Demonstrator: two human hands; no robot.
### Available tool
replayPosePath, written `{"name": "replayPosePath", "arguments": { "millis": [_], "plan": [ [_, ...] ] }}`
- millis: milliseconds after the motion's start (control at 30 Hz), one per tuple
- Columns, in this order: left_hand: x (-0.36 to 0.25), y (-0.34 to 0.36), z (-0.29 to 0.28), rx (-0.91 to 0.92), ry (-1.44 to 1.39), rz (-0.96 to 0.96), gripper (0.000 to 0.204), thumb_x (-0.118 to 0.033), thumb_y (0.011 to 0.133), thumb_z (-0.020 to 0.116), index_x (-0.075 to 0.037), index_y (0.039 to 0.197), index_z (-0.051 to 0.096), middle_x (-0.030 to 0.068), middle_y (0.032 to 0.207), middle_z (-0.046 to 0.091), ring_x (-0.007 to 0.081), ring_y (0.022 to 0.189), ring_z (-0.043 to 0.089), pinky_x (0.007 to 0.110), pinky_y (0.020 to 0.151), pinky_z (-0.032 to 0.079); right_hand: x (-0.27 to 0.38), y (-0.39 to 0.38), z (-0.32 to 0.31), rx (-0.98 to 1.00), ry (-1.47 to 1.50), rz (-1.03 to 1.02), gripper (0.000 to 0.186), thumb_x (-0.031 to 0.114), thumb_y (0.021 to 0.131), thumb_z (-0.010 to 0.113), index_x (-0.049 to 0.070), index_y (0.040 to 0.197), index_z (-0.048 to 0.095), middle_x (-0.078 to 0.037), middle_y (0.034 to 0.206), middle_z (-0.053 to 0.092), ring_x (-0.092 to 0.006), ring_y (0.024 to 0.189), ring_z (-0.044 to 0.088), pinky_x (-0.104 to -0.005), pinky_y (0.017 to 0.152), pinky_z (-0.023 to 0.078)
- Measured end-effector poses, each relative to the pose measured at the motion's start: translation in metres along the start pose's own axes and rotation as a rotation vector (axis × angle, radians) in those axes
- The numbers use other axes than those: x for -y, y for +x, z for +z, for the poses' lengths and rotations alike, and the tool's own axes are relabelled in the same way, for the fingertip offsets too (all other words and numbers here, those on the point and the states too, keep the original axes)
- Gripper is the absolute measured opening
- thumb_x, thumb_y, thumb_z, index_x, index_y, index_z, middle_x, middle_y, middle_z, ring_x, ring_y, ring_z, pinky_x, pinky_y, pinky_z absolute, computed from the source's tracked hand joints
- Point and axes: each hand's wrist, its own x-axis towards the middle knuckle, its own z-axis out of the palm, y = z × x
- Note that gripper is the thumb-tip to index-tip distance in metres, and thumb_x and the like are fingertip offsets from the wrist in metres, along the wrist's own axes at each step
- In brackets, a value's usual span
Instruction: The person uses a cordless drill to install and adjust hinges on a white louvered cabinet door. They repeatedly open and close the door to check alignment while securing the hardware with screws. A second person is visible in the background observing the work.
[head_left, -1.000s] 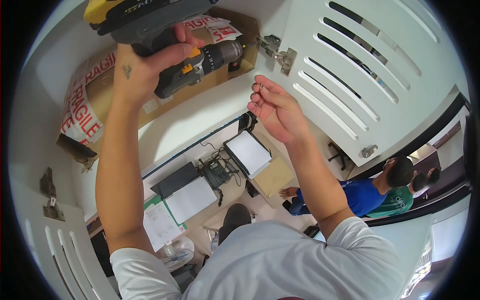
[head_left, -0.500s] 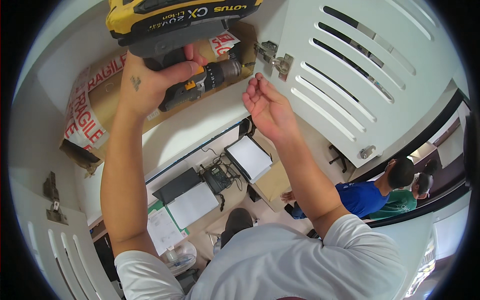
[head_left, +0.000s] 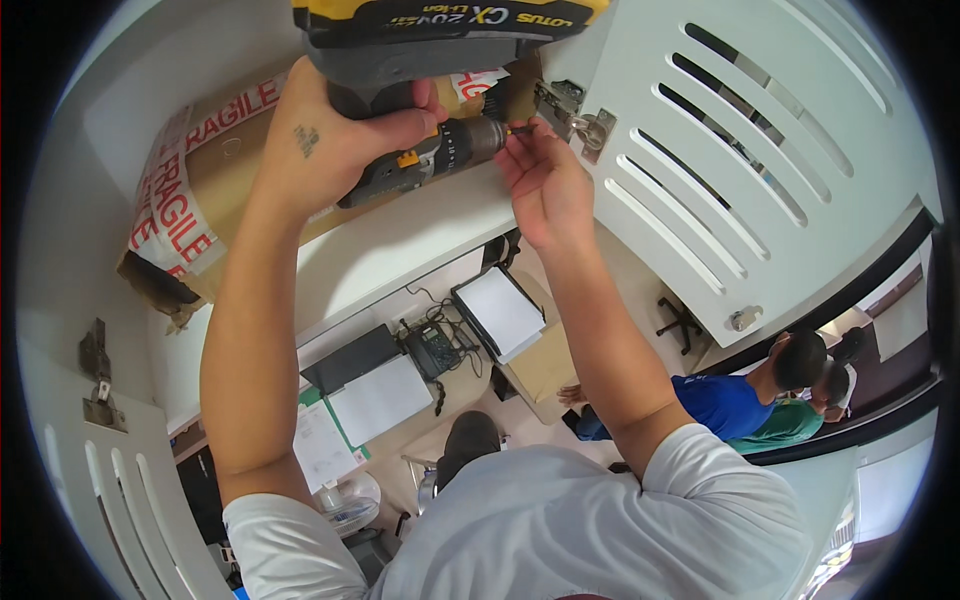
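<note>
My left hand (head_left: 325, 140) is wrapped round the grip of a black and yellow cordless drill (head_left: 430, 60), its battery end upward. The drill's chuck (head_left: 485, 138) points right, with a thin bit in it. My right hand (head_left: 548, 185) is pinched at the bit's tip; a tiny dark piece shows between the fingertips, too small to name. Just beyond the right fingers, a metal hinge (head_left: 590, 125) joins the white slotted cabinet door (head_left: 640, 205) to the cabinet.
Behind the drill lies a cardboard box (head_left: 225, 165) with red and white tape, on a white shelf (head_left: 400, 215). Below are papers (head_left: 383, 405), a black telephone (head_left: 430, 350) and a fan (head_left: 350, 500). Another slotted door (head_left: 120, 490) hangs at left. People (head_left: 730, 400) are at the right.
My left hand has moved the drill to the right. My right fingertips, apart from the bit before, now meet its tip. The view has shifted slightly.
</note>
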Motion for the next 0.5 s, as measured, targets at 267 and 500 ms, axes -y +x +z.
{"name": "replayPosePath", "arguments": {
  "millis": [267, 500],
  "plan": [
    [-0.004, 0.002, 0.001, -0.030, 0.113, -0.087, 0.019, -0.008, 0.073, 0.083, -0.005, 0.088, 0.070, 0.0062, 0.084, 0.073, 0.0182, 0.077, 0.068, 0.034, 0.074, 0.054, 0.000, 0.007, -0.004, 0.015, 0.014, 0.082, 0.017, 0.015, 0.108, 0.055, 0.004, 0.118, 0.063, -0.009, 0.110, 0.070, -0.0211, 0.097, 0.067, -0.0411, 0.093, 0.058],
    [0.008, 0.000, 0.018, -0.101, 0.244, 0.006, 0.036, -0.021, 0.074, 0.082, 0.005, 0.097, 0.072, 0.0207, 0.086, 0.074, 0.0277, 0.080, 0.072, 0.039, 0.079, 0.057, -0.007, 0.023, 0.004, -0.057, -0.030, 0.083, 0.027, 0.030, 0.113, 0.047, 0.015, 0.110, 0.069, 0.002, 0.109, 0.070, -0.0155, 0.106, 0.060, -0.0360, 0.100, 0.041]
  ]
}}
